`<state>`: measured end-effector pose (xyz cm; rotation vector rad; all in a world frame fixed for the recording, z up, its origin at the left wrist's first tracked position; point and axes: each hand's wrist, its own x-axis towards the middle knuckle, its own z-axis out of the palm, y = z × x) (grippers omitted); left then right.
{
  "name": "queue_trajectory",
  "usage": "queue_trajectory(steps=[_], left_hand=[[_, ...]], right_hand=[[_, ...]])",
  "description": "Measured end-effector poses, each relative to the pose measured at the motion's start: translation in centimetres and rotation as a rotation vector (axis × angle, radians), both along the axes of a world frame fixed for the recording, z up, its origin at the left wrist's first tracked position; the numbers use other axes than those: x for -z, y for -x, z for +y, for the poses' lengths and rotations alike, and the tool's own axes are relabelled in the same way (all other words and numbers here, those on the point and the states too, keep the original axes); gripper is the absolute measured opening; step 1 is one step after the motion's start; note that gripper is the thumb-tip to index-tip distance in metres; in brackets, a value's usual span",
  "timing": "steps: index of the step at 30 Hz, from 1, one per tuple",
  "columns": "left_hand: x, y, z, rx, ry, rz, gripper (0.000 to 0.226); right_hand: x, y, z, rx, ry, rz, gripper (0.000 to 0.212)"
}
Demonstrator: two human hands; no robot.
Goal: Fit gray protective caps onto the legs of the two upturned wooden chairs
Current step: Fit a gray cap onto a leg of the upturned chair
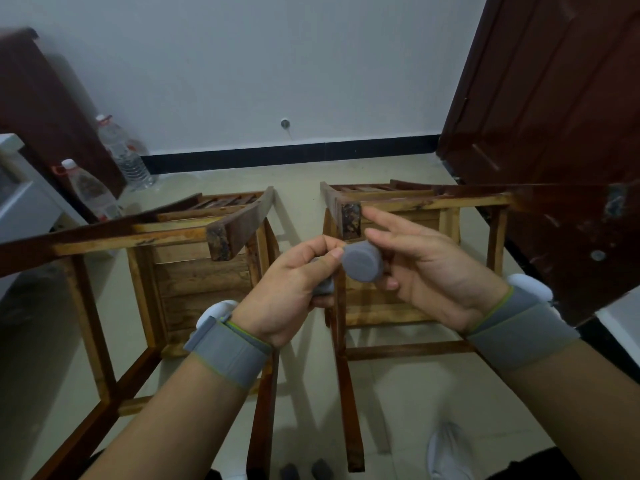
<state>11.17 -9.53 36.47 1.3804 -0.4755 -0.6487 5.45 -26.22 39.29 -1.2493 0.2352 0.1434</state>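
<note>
Gray cap: matt, smooth, rubbery. Chairs: worn varnished wood. Floor: glossy tile.

**What the View Leaves Out**

The left hand curls round a gray piece mostly buried in the palm; whether it is one cap or several cannot be told. The right hand hides the far side of the gray cap it pinches. At the floor's near edge, two small gray shapes and a white shoe are blurred and cropped. The left chair loses legs past the left and bottom borders. The right chair blends into the dark door, itself cropped. The bottles near the floor's far left corner are smeared.
</note>
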Motion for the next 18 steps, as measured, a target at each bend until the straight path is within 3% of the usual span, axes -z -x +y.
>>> queue_trajectory(steps=[4, 12, 18], left_hand=[[-0.1, 0.3, -0.2, 0.044, -0.011, -0.012, 0.023], [-0.2, 0.3, -0.5, 0.001, -0.031, -0.058, 0.018], [-0.3, 0.3, -0.6, -0.007, -0.021, -0.031, 0.016]], right_hand=[[-0.1, 0.3, -0.2, -0.016, -0.034, 0.002, 0.065], [0.0, 0.3, -1.1, -0.125, 0.229, 0.04, 0.067], [-0.2, 0.4, -1.5, 0.002, 0.053, -0.025, 0.062]])
